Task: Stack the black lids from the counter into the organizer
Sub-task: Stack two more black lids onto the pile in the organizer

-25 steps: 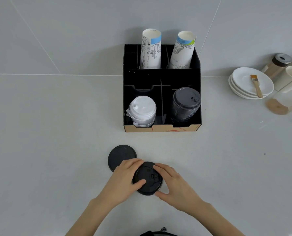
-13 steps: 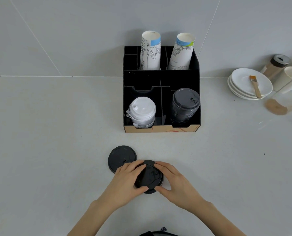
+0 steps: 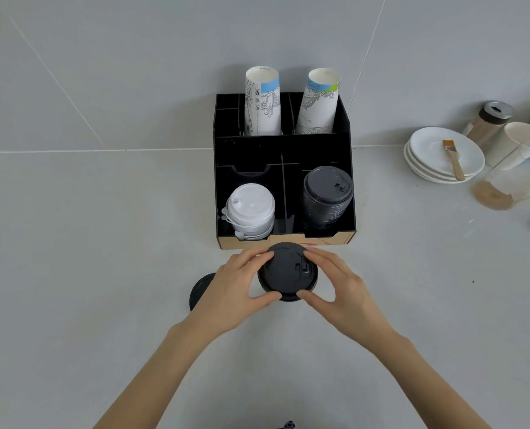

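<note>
Both hands hold a small stack of black lids (image 3: 287, 270) between them, lifted just in front of the black organizer (image 3: 348, 168). My left hand (image 3: 231, 289) grips its left side and my right hand (image 3: 338, 284) its right side. Another black lid (image 3: 197, 294) lies flat on the counter, mostly hidden under my left hand. In the organizer's front right compartment stands a tall stack of black lids (image 3: 327, 196). The front left compartment holds white lids (image 3: 251, 210).
Two paper cup stacks (image 3: 262, 103) stand in the organizer's back compartments against the wall. At the right are stacked white plates (image 3: 443, 156) with a brush, a shaker jar (image 3: 489, 119), paper cups and a plastic cup (image 3: 505, 187) lying on its side.
Both hands have lifted the stack of black lids off the counter and carried it forward toward the organizer's front edge. The lone lid stayed where it was.
</note>
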`<state>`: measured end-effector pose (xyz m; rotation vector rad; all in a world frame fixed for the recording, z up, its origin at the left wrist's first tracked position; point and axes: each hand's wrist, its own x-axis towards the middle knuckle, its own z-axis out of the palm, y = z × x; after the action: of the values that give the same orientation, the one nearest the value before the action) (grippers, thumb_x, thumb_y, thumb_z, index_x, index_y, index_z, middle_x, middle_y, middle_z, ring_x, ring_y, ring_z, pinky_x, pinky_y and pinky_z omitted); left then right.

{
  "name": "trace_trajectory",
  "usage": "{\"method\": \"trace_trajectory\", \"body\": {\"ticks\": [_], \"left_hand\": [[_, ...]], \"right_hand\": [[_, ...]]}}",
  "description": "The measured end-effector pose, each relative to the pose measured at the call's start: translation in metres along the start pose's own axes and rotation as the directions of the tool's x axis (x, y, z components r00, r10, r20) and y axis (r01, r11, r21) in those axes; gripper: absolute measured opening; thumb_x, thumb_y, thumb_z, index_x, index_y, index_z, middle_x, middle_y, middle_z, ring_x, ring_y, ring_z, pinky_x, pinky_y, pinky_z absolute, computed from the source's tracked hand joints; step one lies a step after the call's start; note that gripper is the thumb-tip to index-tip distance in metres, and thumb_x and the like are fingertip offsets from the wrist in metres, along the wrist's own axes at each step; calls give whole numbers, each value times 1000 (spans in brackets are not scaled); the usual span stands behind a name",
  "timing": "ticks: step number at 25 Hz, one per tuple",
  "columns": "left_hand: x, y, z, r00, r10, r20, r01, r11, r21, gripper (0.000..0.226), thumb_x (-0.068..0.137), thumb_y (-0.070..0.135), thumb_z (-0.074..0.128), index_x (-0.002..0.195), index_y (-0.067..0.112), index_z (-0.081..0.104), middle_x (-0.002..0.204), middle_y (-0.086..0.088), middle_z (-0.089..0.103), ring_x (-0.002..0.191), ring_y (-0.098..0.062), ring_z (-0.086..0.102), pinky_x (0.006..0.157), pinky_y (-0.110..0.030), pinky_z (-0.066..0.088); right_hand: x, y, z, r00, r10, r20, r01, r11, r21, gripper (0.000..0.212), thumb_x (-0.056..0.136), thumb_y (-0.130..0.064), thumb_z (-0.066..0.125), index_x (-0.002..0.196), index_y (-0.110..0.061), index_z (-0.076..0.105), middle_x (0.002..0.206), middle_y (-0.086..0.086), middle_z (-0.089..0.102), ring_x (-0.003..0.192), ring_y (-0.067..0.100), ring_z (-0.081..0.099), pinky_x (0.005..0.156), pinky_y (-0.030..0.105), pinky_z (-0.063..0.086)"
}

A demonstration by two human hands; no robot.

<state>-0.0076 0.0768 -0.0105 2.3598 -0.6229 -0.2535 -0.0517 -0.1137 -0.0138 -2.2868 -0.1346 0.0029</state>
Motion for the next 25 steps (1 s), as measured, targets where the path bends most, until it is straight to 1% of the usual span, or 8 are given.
{"method": "trace_trajectory", "body": {"ticks": [3,7,11,15,18,21,23,25], "left_hand": [[19,10,-5,999,38,-28,-39,999,-16,61,77,32,64,130,21,36,139,6,37,124,-6,33,99,-13,19],[45,23,-10,997,49,-58,-51,998,-34,58,78,31,63,129,20,38,136,2,39,122,-9,35,95,-9,20],[74,35,-13,994,65,-88,-68,997,-29,56,78,29,63,128,19,39,134,1,41,122,-11,36,93,-8,19],[103,41,-14,994,62,-85,-65,997,-43,55,79,28,63,128,16,40,136,-2,41,123,-13,36,92,-6,16],[123,42,-12,994,61,-91,-63,998,-20,54,79,27,62,128,16,40,138,-2,40,125,-14,37,94,-8,18],[139,41,-10,995,46,-84,-47,999,-19,53,81,28,60,128,17,40,141,-1,38,128,-14,35,101,-19,23],[147,39,-8,996,39,-86,-40,999,-13,52,81,28,60,128,17,40,142,-2,38,129,-15,35,102,-23,24],[154,37,-5,996,33,-78,-34,999,-6,52,81,28,61,128,17,41,142,-2,39,129,-16,35,102,-23,23]], "right_hand": [[10,-1,-16,999,-10,-49,9,1000,-8,56,76,-20,69,126,-18,44,128,-12,43,118,1,40,96,-4,19],[26,0,-37,993,-28,-118,26,999,-18,55,76,-20,69,125,-16,45,127,-11,43,118,2,41,94,-4,21],[44,6,-55,984,-21,-175,16,999,-31,55,76,-20,68,126,-16,45,133,-2,47,121,9,43,98,7,27],[63,14,-69,978,-5,-210,-2,999,-32,53,76,-19,69,124,-14,47,134,0,49,116,3,42,92,-6,19],[79,22,-76,974,15,-225,-26,998,-49,52,77,-20,68,124,-14,46,134,0,48,116,7,44,88,-10,17],[91,29,-79,970,26,-242,-42,997,-62,51,78,-21,66,125,-13,46,134,2,48,118,11,45,85,-12,16],[98,34,-79,969,37,-244,-54,997,-60,51,79,-21,65,125,-13,45,135,2,47,119,14,45,86,-9,17],[102,39,-78,971,52,-232,-68,996,-63,51,80,-20,64,126,-12,44,136,3,46,120,16,44,88,-4,16]]}}
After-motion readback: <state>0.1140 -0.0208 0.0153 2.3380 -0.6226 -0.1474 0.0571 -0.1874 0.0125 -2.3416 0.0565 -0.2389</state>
